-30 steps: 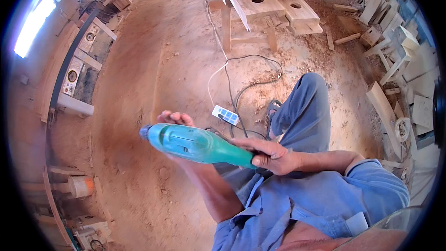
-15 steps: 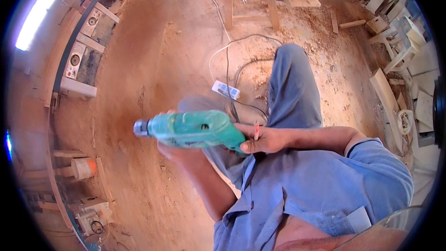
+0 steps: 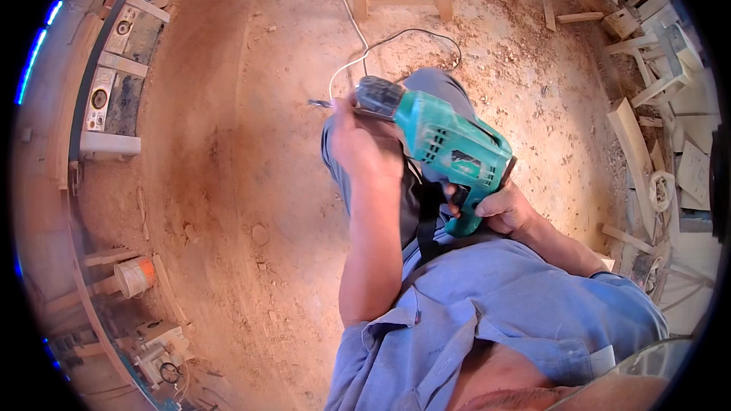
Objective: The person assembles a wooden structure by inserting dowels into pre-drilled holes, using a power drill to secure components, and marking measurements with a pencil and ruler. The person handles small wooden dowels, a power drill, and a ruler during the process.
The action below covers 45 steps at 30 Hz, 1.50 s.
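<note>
A green power drill with a dark chuck is held in front of my lap, its nose pointing to the upper left. My right hand is closed round its handle, the fingers near the trigger. Beside the chuck, my left hand is closed and slightly blurred. A thin dark drill bit pokes out to the left past the left fingers. Its other end is hidden, so whether it sits in the chuck I cannot tell.
A pale cable and a dark cable lie on the dusty floor beyond my knees. A wooden bench stands ahead. Wood offcuts pile up at right. A whitish bucket and a long frame are at left.
The drill has moved right and up, turning so its nose points to the upper left. My left hand has come from under its body to the chuck. The drill bit now shows.
</note>
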Motion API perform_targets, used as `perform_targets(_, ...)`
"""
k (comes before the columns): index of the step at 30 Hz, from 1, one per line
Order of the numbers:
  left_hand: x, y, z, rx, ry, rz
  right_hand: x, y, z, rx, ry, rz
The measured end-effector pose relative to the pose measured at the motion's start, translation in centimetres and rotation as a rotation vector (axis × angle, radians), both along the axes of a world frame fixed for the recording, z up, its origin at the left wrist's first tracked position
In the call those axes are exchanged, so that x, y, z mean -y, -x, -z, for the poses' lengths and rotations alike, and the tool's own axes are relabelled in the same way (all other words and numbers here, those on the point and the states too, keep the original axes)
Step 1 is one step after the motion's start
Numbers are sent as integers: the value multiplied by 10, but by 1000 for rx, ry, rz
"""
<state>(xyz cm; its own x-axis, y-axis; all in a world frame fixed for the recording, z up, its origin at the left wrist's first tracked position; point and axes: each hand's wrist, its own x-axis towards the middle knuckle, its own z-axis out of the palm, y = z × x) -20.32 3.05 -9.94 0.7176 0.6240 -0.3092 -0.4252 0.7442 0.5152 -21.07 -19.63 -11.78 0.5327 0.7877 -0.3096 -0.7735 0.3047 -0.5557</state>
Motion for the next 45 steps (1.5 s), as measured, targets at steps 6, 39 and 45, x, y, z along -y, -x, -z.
perform_targets(6, -39, -37, -2, 169, -49, -55, 15, -28, 33, -158, -88, -26)
perform_targets(39, -77, -11, 10, 292, -29, -106, -5, -45, 48, -215, -262, -152)
perform_targets(45, -66, -20, -16, 326, -70, -73, -4, -45, 61, -280, -310, -287)
